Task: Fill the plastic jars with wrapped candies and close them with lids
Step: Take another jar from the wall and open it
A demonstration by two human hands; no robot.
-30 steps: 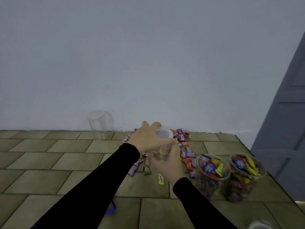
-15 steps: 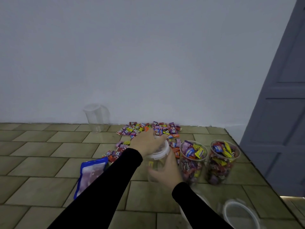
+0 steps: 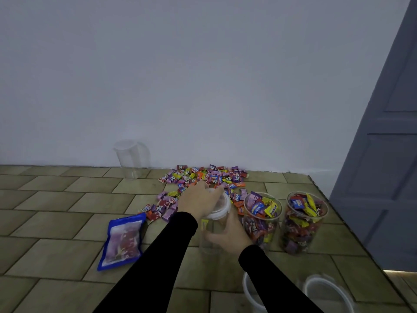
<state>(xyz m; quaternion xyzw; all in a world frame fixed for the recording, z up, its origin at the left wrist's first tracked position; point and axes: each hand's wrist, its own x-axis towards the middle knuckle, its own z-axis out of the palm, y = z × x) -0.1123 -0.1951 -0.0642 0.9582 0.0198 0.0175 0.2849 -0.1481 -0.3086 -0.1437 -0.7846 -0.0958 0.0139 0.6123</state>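
gripping the white lid at frame centre with left hand, fingers curled over it, atop a clear empty jar; right hand wrapped round the jar's wall. just right, two open jars filled with candies, "mentos" readable on yellow wrappers. loose candies behind; blue pouch lower left.

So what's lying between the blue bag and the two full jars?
In the head view: the clear jar both hands hold, its white lid on top.
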